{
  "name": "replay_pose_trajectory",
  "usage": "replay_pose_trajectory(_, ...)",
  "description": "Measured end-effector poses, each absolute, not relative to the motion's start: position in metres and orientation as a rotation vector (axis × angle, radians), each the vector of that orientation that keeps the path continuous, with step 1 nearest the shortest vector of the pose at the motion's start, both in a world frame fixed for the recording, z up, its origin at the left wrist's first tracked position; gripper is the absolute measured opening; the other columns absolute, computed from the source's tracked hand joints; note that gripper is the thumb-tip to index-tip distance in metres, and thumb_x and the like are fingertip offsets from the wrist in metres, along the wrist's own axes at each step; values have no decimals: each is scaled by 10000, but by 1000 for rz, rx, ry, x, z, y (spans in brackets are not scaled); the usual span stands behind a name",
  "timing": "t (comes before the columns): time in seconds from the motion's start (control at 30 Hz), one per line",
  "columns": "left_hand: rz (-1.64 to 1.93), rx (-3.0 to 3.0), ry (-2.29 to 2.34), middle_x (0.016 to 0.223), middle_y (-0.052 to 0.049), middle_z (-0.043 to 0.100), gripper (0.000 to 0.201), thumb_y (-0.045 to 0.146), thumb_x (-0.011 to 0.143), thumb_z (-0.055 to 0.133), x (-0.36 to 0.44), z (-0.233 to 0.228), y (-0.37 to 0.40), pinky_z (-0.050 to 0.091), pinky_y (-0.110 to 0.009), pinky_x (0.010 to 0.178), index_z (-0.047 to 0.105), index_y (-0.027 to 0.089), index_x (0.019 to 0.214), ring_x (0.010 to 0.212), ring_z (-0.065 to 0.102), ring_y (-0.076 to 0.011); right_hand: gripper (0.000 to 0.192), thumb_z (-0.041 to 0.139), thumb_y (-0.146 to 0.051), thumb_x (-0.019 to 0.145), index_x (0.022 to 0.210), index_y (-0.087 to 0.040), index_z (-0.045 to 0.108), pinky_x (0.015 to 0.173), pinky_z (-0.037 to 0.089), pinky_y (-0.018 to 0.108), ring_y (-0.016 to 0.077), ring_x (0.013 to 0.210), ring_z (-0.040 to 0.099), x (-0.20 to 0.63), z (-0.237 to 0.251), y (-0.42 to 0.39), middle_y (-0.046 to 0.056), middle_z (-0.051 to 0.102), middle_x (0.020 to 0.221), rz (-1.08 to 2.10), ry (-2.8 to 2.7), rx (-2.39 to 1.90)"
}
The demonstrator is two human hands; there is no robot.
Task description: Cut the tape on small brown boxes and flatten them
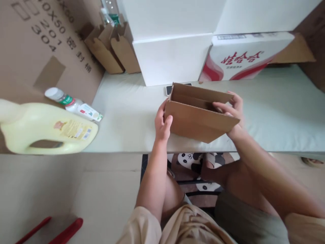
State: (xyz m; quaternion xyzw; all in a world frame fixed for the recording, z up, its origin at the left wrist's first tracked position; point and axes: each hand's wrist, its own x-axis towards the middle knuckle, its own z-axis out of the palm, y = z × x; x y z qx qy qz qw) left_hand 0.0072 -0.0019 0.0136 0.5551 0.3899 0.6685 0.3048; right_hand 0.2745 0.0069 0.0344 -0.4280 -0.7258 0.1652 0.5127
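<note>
A brown cardboard box with its top open is tilted above the front part of the covered table. Around its left end my left hand is closed, the thumb pressed on the near side. My right hand is at the box's right end, its fingers reaching over the edge and partly into the opening. The bottom of the box is hidden. Behind the box, a phone-like flat object lies on the table, mostly covered from view.
White boxes and a white-and-red printed carton line the back. Two cardboard boxes with bottles stand at back left. A yellow jug, a clear bottle and a large carton occupy the left. The table edge is before me.
</note>
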Motion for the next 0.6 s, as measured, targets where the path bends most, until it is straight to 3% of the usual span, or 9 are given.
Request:
replay_pose_trajectory(0.1,1823,1455,1063,1313,-124,680,647,663,850,600,19,13,1,489,-435,1087,623,221,1323,1269,620,-299,376,552,-591,922,931,-298,788,1065,466,554,312,1176,603,275,27,9,80,670,1173,621,-1639,-1014)
replay_pose_trajectory(0.2,1927,1470,1105,1234,-118,714,550,602,856,616,19,15,3,521,-442,1044,680,206,1233,1171,671,-287,301,551,-483,944,889,-317,797,1047,457,555,295,1090,619,273,24,3,54,745,959,686,-1589,-999)
replay_pose_trajectory(0.33,2059,1603,1125,1026,-89,759,378,512,905,544,17,24,4,553,-476,988,743,193,947,1059,713,-274,283,509,-337,956,858,-323,773,1020,451,528,271,1060,625,266,26,-3,28,761,960,766,-1579,-913)
replay_pose_trajectory(0.43,2113,1623,1192,820,-59,744,358,454,914,510,22,28,5,578,-469,911,687,196,739,916,731,-251,285,480,-301,953,840,-310,741,994,440,524,265,1006,624,262,27,-2,25,753,936,839,-1542,-834)
replay_pose_trajectory(0.6,2126,1550,1312,746,-51,715,389,432,931,473,31,24,12,580,-458,885,666,204,681,878,728,-245,267,460,-308,962,824,-292,687,1011,431,538,268,1001,621,262,29,-3,36,730,930,880,-1543,-854)
